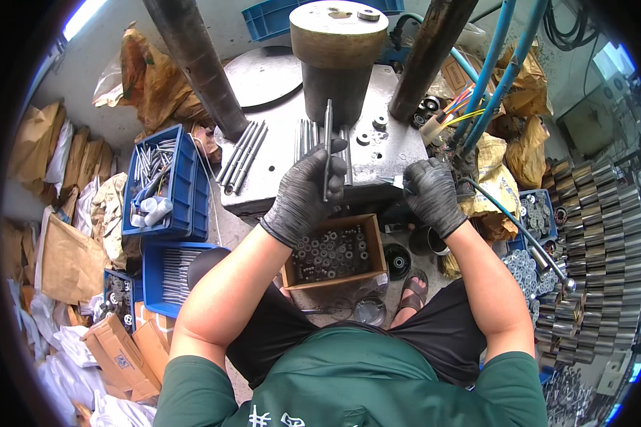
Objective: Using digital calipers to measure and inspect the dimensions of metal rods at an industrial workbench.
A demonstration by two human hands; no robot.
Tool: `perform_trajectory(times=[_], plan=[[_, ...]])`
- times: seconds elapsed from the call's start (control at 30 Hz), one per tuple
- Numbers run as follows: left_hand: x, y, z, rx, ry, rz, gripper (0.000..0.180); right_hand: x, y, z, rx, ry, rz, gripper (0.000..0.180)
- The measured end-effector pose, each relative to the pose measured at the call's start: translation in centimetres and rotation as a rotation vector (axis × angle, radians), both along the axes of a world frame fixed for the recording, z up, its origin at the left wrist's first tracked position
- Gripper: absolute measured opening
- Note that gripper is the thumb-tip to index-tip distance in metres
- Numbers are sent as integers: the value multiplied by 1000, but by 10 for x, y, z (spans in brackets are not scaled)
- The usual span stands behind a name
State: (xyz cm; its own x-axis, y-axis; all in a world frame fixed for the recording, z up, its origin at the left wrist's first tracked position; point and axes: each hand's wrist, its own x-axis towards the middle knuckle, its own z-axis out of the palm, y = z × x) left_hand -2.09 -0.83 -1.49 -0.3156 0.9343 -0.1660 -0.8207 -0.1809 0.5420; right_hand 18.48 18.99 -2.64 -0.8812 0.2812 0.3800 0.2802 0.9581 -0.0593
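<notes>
My left hand point(303, 192), in a dark grey work glove, is closed around a slim steel rod point(328, 132) that it holds nearly upright above the metal worktable point(274, 186). My right hand point(434, 196), gloved alike, is closed at the table's front edge. A small pale, pointed piece point(390, 179) sticks out from its fingers; its kind does not show. Behind my left hand more rods point(305, 134) stand close together, and several others point(243, 156) lie side by side to the left. Two small metal rings point(364, 139) point(379, 124) sit on the table between my hands.
A thick steel ram point(338, 78) rises behind the rods, between two dark posts point(196, 67) point(431, 60). Below the table is a cardboard box point(335, 284) of small ringed parts. Blue bins point(165, 226) stand left; a ball-ended lever point(523, 231) and stacked metal cylinders point(598, 249) are right.
</notes>
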Motion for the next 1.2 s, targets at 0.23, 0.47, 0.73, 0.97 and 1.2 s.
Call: perform_trajectory(times=[0.23, 0.47, 0.73, 0.97, 1.2], plan=[[18, 2, 5, -172, 326, 33, 29, -7, -28, -3, -1174, 425, -95, 17], [46, 11, 2, -285, 649, -76, 18, -19, -67, 24, -1515, 570, -72, 15], [51, 12, 9, -315, 628, -113, 15, -19, -68, 26, -1815, 651, -84, 30], [43, 17, 2, -330, 433, -37, 14, -10, -65, 45, -1979, 484, -166, 49], [18, 10, 14, -366, 312, -16, 13, 5, -55, 54, -762, 108, 27, 68]])
